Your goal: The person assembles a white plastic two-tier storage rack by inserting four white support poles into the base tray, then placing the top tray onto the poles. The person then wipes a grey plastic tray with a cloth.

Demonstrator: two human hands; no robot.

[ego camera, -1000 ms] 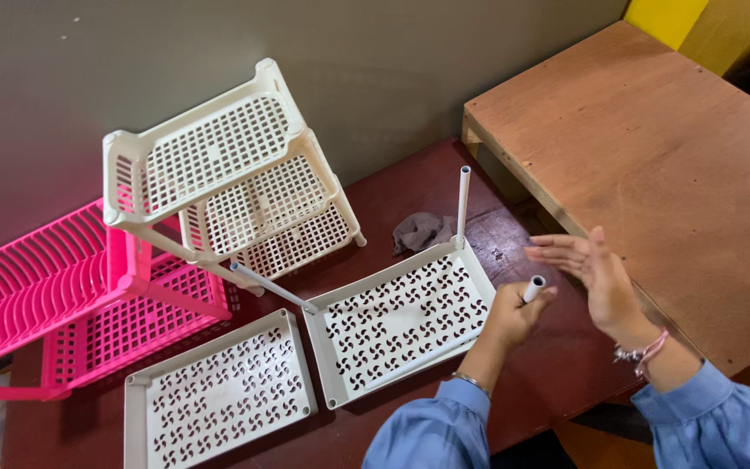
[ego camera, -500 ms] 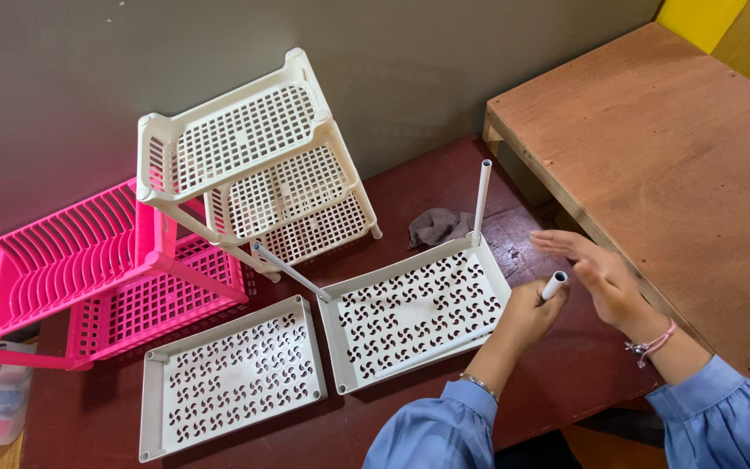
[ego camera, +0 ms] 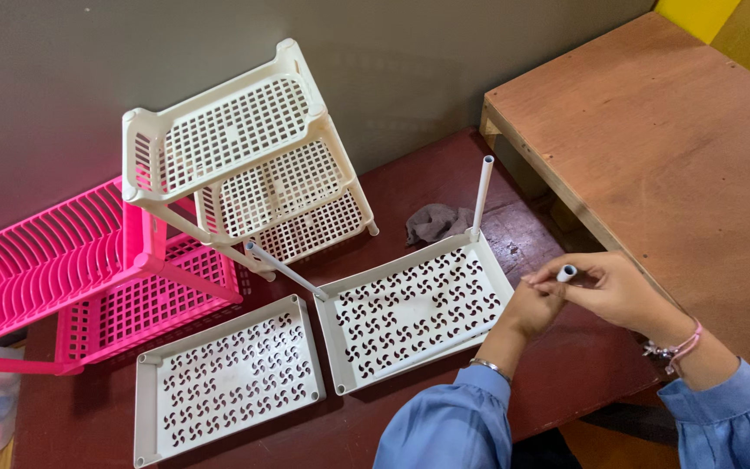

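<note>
Looking down on a dark red table (ego camera: 444, 174), everything spread across it.
Wooden platform (ego camera: 653, 130): far right, a bare brown slab set higher than the table.
Pink rack (ego camera: 71, 269): far left, tipped over on its side, ribs and grid facing up.
Cream rack (ego camera: 245, 165): behind centre, three grid shelves on legs, leaning over with the top shelf towards the wall.
Left tray (ego camera: 227, 382): white, pinwheel cut-outs, lying flat near the left.
Right tray (ego camera: 414, 308): same white pattern, flat at centre, just beside the left tray.
Upright tube (ego camera: 482, 193): white, seated in the right tray's far right corner, long axis vertical.
Slanted tube (ego camera: 286, 270): white, at the tray's far left corner, leaning up and to the left towards the cream rack.
Grey cloth (ego camera: 436, 221): crumpled, just beyond the right tray.
Left hand (ego camera: 536, 308): curled shut around the lower part of a short tube, over the tray's right edge.
Right hand (ego camera: 618, 291): fingertips pinched on the same tube near its top.
Short tube (ego camera: 567, 273): white, only its open round end visible, pointing up towards the camera; the rest is hidden in the hands.
</note>
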